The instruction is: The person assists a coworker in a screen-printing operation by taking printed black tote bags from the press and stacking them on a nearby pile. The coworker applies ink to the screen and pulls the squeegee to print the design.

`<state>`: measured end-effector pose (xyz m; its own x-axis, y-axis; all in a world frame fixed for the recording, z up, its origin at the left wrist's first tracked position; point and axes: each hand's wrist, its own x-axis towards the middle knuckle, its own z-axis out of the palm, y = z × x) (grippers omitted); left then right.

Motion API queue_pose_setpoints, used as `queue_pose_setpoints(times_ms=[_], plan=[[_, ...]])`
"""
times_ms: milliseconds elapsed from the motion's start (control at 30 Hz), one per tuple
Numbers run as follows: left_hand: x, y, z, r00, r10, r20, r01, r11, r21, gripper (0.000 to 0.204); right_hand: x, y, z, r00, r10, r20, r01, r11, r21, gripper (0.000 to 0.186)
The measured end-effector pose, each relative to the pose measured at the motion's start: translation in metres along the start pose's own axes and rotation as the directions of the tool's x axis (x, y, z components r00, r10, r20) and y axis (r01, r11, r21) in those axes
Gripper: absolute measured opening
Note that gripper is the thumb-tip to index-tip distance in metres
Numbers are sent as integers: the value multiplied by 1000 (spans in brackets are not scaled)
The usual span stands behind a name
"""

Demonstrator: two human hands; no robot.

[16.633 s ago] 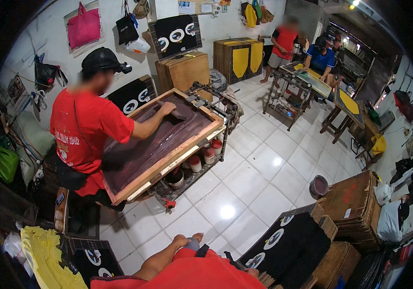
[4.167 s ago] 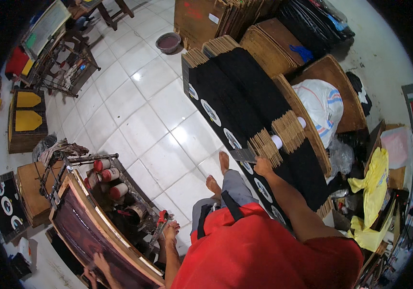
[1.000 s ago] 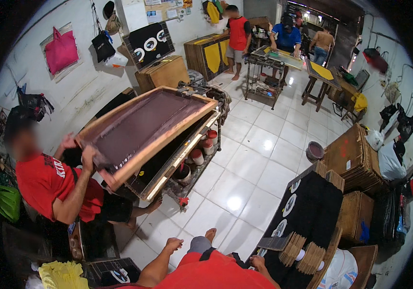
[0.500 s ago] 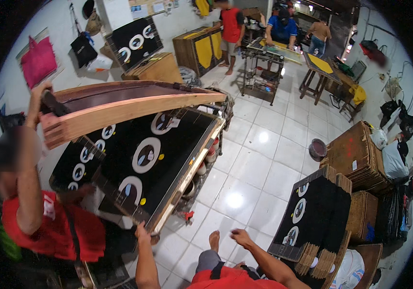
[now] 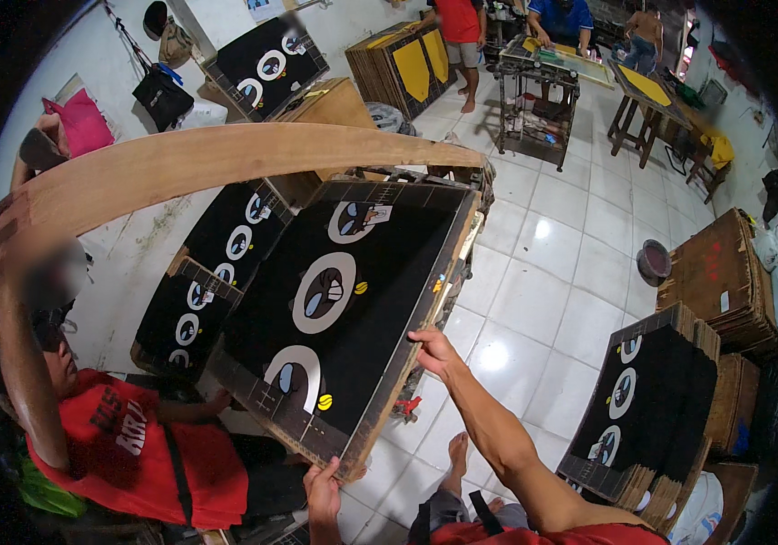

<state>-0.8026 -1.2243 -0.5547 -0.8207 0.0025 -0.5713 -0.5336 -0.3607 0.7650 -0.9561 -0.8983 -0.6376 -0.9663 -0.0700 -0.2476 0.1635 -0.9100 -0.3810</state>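
My left hand (image 5: pixel 323 492) grips the near corner of a board (image 5: pixel 380 218) covered in black fabric with three pale printed rings. Higher along the same board's right edge, my right hand (image 5: pixel 434 352) has its fingers closed on the rim. The board lies on the screen-printing stand (image 5: pixel 484 195). Above its far side, a wooden screen frame (image 5: pixel 226 150) is lifted, held by the arm (image 5: pixel 17 363) of a co-worker in red (image 5: pixel 135 445) at my left.
Printed boards (image 5: pixel 194 318) lean at the left wall. A stack of printed boards (image 5: pixel 634 381), wooden boards (image 5: pixel 707 263) and a basin (image 5: pixel 654 259) are at the right on the tiled floor (image 5: pixel 543 318). Co-workers (image 5: pixel 552 18) stand beyond by tables (image 5: pixel 557 54).
The co-worker's screen has been raised higher, uncovering the printed board. My hands have moved forward and taken hold of that board, the right one reaching from low near the stack.
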Motion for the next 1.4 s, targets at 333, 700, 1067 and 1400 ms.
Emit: queue_pose_setpoints(times_ms=[333,700,1067,1400], plan=[[-62,45,-53,853,446,-271,-268,820,507,22,-280,-14,13,962,-204,-184,205,979,-11,38],[-159,61,187,559,580,593,-816,510,271,22,-622,-26,-5,744,-560,-364,601,799,-1,29],[-170,226,375,-17,556,831,-992,-113,55,70,-646,142,9,537,-803,-260,836,547,36,33],[-267,225,379,-10,304,953,-991,123,-49,59,-649,280,31,361,-837,-410,901,427,-77,21]])
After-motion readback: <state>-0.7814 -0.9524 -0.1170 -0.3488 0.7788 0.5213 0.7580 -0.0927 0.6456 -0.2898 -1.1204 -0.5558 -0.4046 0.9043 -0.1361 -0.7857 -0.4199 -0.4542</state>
